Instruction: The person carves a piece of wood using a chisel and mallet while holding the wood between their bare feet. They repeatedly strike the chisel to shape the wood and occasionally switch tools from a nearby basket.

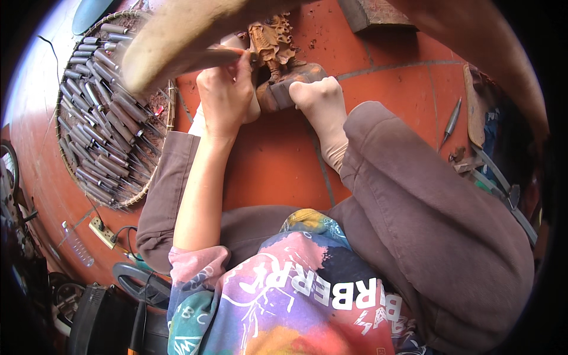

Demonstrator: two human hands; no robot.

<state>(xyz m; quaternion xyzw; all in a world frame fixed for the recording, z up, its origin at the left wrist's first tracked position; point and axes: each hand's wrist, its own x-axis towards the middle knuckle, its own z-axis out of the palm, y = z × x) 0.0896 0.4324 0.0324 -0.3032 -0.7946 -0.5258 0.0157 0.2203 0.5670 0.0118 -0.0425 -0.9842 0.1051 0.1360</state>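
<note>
My left hand (223, 99) is closed round a dark-handled carving chisel (216, 58), beside a brown wooden carving (273, 46). The chisel's tip is hidden behind the fingers. Folds and ragged edges show on the carved figure, which rises from a blocky wooden base (285, 90). My bare right foot (320, 102) presses against this base, while my left foot is mostly covered by the left hand. A blurred, pale wooden piece like a mallet (155, 52) hangs over the scene at upper left. My raised right arm (482, 44) crosses the upper right corner; its hand lies outside the picture.
At left, a round woven tray (172, 118) holds many wooden-handled chisels (97, 118). A wooden block (378, 16) lies on red floor tiles at the top. Rightward are a single pointed tool (452, 121) and metal bars. A power strip (102, 232) and clear bottle (78, 244) lie lower left.
</note>
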